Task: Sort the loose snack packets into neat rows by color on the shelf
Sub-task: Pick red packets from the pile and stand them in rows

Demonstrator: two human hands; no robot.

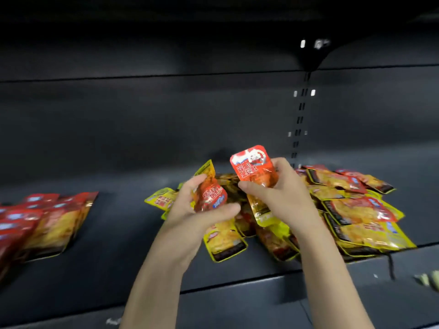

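Observation:
My right hand [278, 193] holds a red packet [253, 166] upright by its lower edge, above the mixed pile. My left hand [190, 207] grips another red packet [210, 194] with a yellow-edged top, fingers curled round it. Both hands hover over a loose heap of yellow and red packets [351, 210] spread across the middle and right of the dark shelf [118, 222]. A row of red packets [42, 222] lies overlapped at the far left of the same shelf.
The shelf's back panel [166, 127] is dark, with a slotted upright [299, 119] at the right. A front lip [237, 283] runs below the shelf. Bare shelf lies between the red row and the pile. Something pale [427, 279] pokes in at the right edge.

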